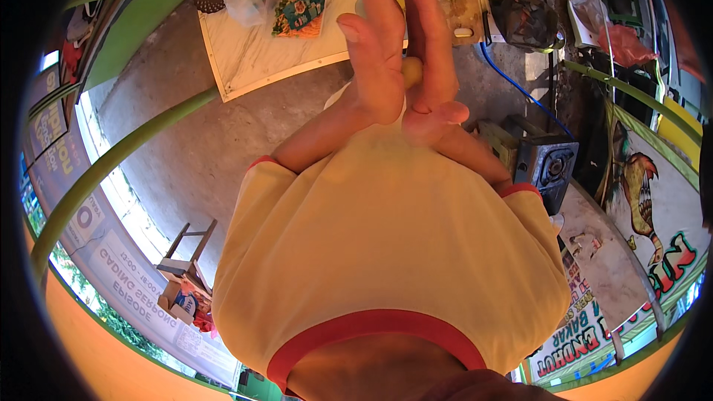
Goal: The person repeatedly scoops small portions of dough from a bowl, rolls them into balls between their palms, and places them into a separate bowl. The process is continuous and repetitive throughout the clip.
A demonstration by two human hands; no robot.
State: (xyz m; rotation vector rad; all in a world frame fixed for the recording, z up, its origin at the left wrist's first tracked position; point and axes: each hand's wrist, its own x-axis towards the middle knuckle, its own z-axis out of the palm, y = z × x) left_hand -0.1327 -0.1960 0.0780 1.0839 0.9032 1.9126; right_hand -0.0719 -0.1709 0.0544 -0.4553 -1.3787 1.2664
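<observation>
A white table stands ahead of a person, a wooden board on top. The left hand and right hand face palm to palm, each grip flat, fingers straight. Between the palms sits a small yellowish ball, apparently mid-shaping; the next move calls for light, even pressure.

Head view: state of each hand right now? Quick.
Left hand: open, fingers extended, small yellowish ball between its palm and the other.
Right hand: open, fingers extended, facing the left, same ball between palms.
</observation>
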